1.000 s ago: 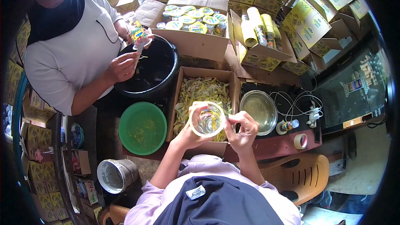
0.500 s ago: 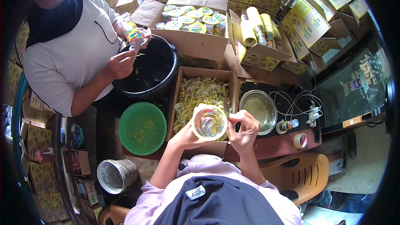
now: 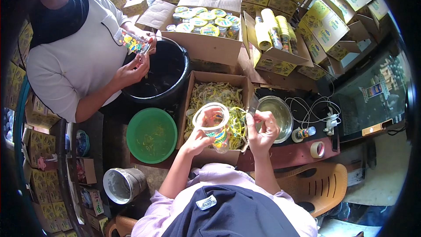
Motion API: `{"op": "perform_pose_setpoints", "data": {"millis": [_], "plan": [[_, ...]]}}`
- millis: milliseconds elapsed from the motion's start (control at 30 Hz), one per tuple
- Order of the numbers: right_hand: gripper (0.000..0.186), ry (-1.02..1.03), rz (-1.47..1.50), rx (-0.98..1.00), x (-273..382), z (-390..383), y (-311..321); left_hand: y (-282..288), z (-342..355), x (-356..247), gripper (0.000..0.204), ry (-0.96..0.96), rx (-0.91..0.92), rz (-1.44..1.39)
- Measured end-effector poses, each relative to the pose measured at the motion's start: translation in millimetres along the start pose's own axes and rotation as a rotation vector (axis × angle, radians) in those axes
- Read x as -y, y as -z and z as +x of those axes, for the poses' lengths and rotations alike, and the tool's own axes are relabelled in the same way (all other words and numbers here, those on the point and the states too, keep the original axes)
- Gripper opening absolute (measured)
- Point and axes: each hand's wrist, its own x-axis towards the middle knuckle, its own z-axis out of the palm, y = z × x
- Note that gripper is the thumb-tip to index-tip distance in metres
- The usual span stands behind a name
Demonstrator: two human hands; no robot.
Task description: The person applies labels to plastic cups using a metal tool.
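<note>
My left hand (image 3: 197, 142) grips a clear plastic cup (image 3: 220, 139) with a colourful printed wall, tilted so its open, rimmed mouth faces up and away. To its right, apart from the cup, my right hand (image 3: 264, 134) is closed on a thin dark blade (image 3: 253, 104) that points up; its handle is hidden by the fingers. Thin yellow strips (image 3: 237, 125) show between the cup and the blade. Below both hands stands a cardboard box (image 3: 191, 88) filled with yellowish peeled strips (image 3: 212, 91).
A co-worker's hands (image 3: 133, 71) hold a similar printed cup (image 3: 133, 43) by a black bucket (image 3: 186, 72). Around me are a green basin (image 3: 131, 142), a metal bowl (image 3: 287, 125), a tape roll (image 3: 317, 149), a box of lidded cups (image 3: 204, 46) and a grey bucket (image 3: 138, 180).
My left hand has tipped the cup, so its printed side now shows. My right hand has moved away from the cup, to the right. The co-worker's cup has been lowered and turned sideways.
</note>
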Motion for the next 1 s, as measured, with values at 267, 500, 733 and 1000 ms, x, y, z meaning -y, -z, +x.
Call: {"op": "perform_pose_setpoints", "data": {"millis": [267,500,733,1000], "plan": [[0.052,-0.353,-0.418,0.76,-62.8,-38.6,-1.7,-0.5,0.0,-6.7,0.075,-0.013,0.022,-0.274],[0.048,-0.444,-0.231,0.574,-52.2,-29.1,3.1,1.9,4.0,-3.3,0.077,0.012,-0.071,-0.319],[0.042,-0.625,-0.07,0.241,-119.8,-51.2,41.1,17.0,-1.5,-4.5,0.072,-0.03,-0.221,-0.049],[0.039,-0.708,-0.018,0.149,-152.9,-86.8,51.6,22.1,-3.6,-1.3,0.058,-0.084,-0.332,-0.005]]}}
